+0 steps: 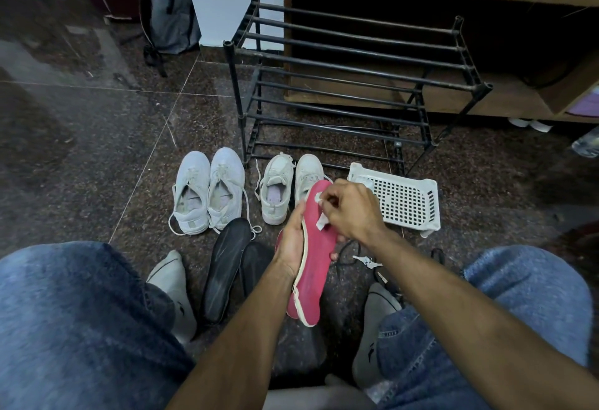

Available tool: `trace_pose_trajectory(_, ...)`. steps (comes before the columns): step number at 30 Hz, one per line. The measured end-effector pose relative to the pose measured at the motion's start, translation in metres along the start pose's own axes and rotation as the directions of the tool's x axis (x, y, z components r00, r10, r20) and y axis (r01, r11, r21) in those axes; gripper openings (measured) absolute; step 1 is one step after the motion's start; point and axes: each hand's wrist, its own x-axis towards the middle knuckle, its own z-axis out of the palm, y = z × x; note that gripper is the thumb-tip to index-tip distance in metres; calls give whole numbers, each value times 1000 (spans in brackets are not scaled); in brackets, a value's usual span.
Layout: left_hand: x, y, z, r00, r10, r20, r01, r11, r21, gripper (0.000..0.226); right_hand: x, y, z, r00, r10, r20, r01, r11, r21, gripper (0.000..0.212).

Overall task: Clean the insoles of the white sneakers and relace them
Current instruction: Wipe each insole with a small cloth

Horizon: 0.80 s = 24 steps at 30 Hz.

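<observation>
Head view: left hand [291,244] grips pink insole [311,267] along its left edge, long axis running away from the body, while right hand [350,212] pinches a white wipe [321,222] against its upper surface near the toe end.

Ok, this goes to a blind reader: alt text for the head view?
A seated person's left hand holds a pink insole while the right hand wipes it with a white wipe; two pairs of white sneakers sit on the floor.
</observation>
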Motion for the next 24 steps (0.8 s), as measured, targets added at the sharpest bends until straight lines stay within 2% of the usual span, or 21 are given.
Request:
trace_pose_trajectory(4, 0, 2, -7, 1000, 4, -9, -5, 994, -113, 59, -23, -9, 7, 970, -141, 199, 112, 982, 150, 11)
trace_pose_trajectory(6, 0, -1, -8, 1000, -2, -9, 1, 991, -136, 62, -26, -7, 7, 958, -158, 239, 129, 983, 134, 11)
trace_pose_trajectory(9, -3, -7, -5, 1000, -18, -12, 17, 999, -43, 55, -14, 3, 4, 986, -77, 147, 80, 997, -16, 12)
trace_pose_trajectory(12, -4, -8, -6, 999, -44, 31, 43, 999, 25, 60, 0, 9, -1, 998, 58, 12, -56, 990, -127, 15)
trace_pose_trajectory(14, -5, -7, -7, 997, -58, 44, 56, 997, 52, 63, 3, 10, -3, 991, 122, -61, -129, 985, -113, 16)
trace_pose_trajectory(15, -5, -7, -7, 997, -61, 46, 59, 997, 55, 63, 2, 9, -3, 991, 123, -52, -127, 988, -82, 15)
trace_pose_trajectory(19, -6, -3, -7, 998, -57, 36, 57, 998, 15, 54, -14, 1, 1, 994, -26, 105, 23, 999, 32, 14)
trace_pose_trajectory(21, -5, -3, -5, 997, -60, 46, 59, 997, 40, 56, -10, 3, 0, 999, 8, 40, -10, 998, 56, 13)
trace_pose_trajectory(24, -5, -6, -5, 990, -93, 109, 84, 992, 90, 62, 6, 9, -7, 980, 160, -121, -152, 986, 70, 11)
